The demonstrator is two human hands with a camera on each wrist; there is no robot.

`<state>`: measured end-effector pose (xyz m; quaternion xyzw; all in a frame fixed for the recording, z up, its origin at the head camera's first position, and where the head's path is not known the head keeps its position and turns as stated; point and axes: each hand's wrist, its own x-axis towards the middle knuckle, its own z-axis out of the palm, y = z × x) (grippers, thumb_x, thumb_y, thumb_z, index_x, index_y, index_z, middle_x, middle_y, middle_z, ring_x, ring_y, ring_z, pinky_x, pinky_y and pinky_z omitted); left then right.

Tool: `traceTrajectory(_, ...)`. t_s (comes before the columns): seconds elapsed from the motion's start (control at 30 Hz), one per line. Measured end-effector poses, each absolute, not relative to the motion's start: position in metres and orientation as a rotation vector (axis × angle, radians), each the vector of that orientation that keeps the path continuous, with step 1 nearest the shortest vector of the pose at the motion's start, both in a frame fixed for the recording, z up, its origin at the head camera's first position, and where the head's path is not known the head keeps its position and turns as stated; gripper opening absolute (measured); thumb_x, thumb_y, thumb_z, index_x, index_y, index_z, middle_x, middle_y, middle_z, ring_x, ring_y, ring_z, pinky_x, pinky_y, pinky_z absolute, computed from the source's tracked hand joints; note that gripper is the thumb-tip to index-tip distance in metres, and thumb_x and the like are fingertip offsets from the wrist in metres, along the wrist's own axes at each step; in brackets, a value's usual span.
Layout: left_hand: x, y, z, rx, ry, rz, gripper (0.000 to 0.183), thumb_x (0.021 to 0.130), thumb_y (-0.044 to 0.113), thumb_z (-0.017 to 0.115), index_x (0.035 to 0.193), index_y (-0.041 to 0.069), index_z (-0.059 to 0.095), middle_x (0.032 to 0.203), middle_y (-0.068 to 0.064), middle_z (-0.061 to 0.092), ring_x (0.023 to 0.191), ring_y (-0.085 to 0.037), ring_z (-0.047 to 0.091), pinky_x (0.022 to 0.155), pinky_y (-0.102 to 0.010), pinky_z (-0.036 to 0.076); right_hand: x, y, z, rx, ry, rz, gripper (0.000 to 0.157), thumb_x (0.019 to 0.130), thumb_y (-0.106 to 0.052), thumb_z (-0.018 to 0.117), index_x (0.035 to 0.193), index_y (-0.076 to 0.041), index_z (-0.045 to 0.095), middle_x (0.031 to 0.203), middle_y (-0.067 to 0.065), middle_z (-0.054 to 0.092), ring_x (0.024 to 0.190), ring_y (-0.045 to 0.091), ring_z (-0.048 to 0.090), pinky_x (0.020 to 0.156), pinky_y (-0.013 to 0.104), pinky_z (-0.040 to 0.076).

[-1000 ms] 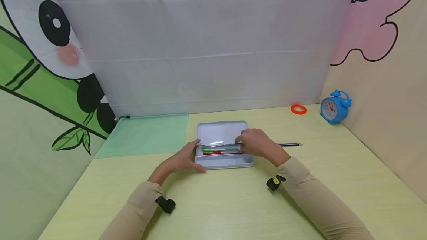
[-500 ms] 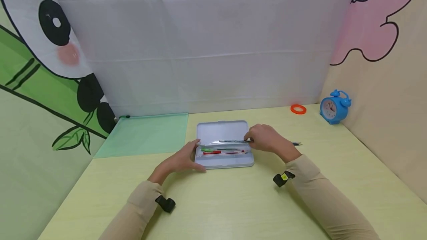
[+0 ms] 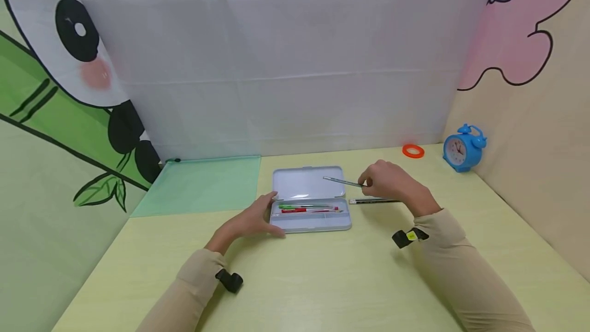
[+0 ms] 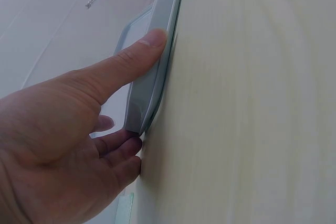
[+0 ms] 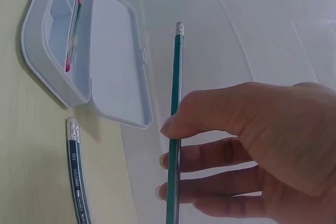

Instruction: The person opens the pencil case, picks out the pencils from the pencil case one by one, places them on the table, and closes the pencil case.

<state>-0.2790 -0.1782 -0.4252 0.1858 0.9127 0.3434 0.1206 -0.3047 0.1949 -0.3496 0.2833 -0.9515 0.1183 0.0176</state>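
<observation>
An open white pencil case [image 3: 313, 225] lies on the table, its lid [image 3: 308, 181] folded back. Inside are several pens [image 3: 304, 209], with red and green parts showing. My left hand [image 3: 251, 219] holds the case at its left end; in the left wrist view the thumb [image 4: 142, 51] rests on the front wall and the other fingers reach round the corner. Between thumb and fingers my right hand [image 3: 392, 183] pinches a green pencil [image 5: 176, 77], raised above the table right of the lid. Dark pencils [image 5: 77, 171] lie on the table beneath that hand.
A blue alarm clock [image 3: 462, 148] stands at the back right, with an orange-red ring [image 3: 413, 151] left of it. A pale green zip pouch [image 3: 207, 188] lies flat at the back left. A white cloth wall [image 3: 295, 65] rises behind the table [image 3: 304, 281].
My right hand has lifted the green pencil up and moved it right, away from the case. The dark pencils below it now show more. My left hand stays on the case.
</observation>
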Motion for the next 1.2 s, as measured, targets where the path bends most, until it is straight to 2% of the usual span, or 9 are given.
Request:
traceTrajectory(0.43, -0.275, -0.177, -0.423, 0.531, 2.659, 1.016, 0.121, 0.071, 0.035, 0.092, 0.158, 0.0, 0.016, 0.16, -0.018, 0.025, 0.146, -0.034, 0.026, 0.117, -0.052, 0.025, -0.308, 0.228, -0.363, 0.9, -3.015, 0.273, 0.012, 0.087, -0.006, 0.072, 0.096, -0.005, 0.079, 0.084, -0.001, 0.069, 0.074, 0.017, 0.058, 0.07, 0.035, 0.054)
traceTrajectory(0.7, -0.278, -0.179, -0.424, 0.555, 2.659, 1.004, 0.121, 0.071, 0.037, 0.092, 0.158, 0.0, 0.016, 0.159, -0.018, 0.027, 0.145, -0.033, 0.028, 0.117, -0.052, 0.026, -0.311, 0.24, -0.362, 0.802, -3.061, 0.353, 0.025, 0.086, -0.002, 0.07, 0.11, -0.004, 0.076, 0.082, 0.0, 0.066, 0.073, 0.019, 0.057, 0.068, 0.034, 0.052)
traceTrajectory(0.97, -0.278, -0.181, -0.426, 0.556, 2.656, 1.013, 0.121, 0.071, 0.038, 0.092, 0.158, 0.001, 0.016, 0.158, -0.017, 0.029, 0.143, -0.032, 0.03, 0.116, -0.052, 0.027, -0.31, 0.245, -0.361, 0.779, -3.113, 0.412, 0.018, 0.087, -0.008, 0.072, 0.104, -0.006, 0.077, 0.084, 0.001, 0.066, 0.074, 0.02, 0.057, 0.066, 0.031, 0.053)
traceTrajectory(1.2, -0.278, -0.182, -0.426, 0.551, 2.665, 1.005, 0.121, 0.071, 0.038, 0.092, 0.158, 0.001, 0.016, 0.158, -0.016, 0.03, 0.143, -0.032, 0.03, 0.116, -0.052, 0.027, -0.311, 0.245, -0.359, 0.847, -3.135, 0.389, 0.015, 0.087, -0.004, 0.072, 0.101, -0.003, 0.078, 0.086, 0.001, 0.068, 0.076, 0.02, 0.058, 0.074, 0.036, 0.056)
